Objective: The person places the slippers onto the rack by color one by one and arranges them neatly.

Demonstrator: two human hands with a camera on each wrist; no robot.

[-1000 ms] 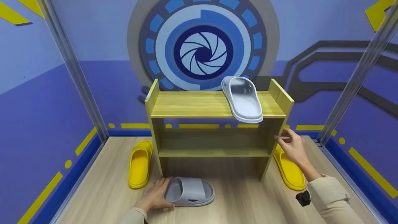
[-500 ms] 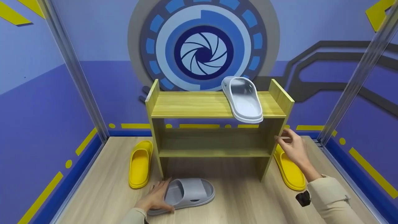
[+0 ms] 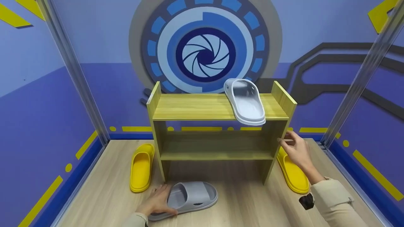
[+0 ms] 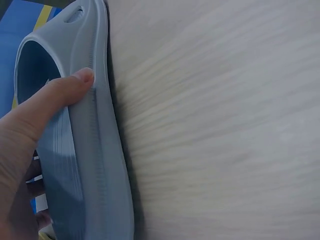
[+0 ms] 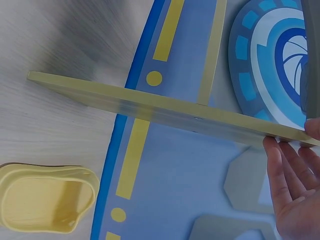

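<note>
A grey slipper lies sole-down on the wooden floor in front of the shoe rack, its toe pointing right. My left hand holds it around the heel end. In the left wrist view the thumb presses the near side edge, while the other fingers are on the far side, partly hidden by the slipper. My right hand pinches the front edge of the rack's right side panel, with the thumb and fingers on opposite faces. A second, lighter grey slipper sits on the top shelf, its heel jutting past the front edge.
One yellow slipper stands left of the rack and another yellow slipper right of it, below my right forearm. A lower shelf spans the rack. Printed blue walls and metal posts enclose the floor.
The grey slipper on the floor has turned slightly, its heel end shifting toward me under my left hand. My right hand keeps its hold on the rack panel.
</note>
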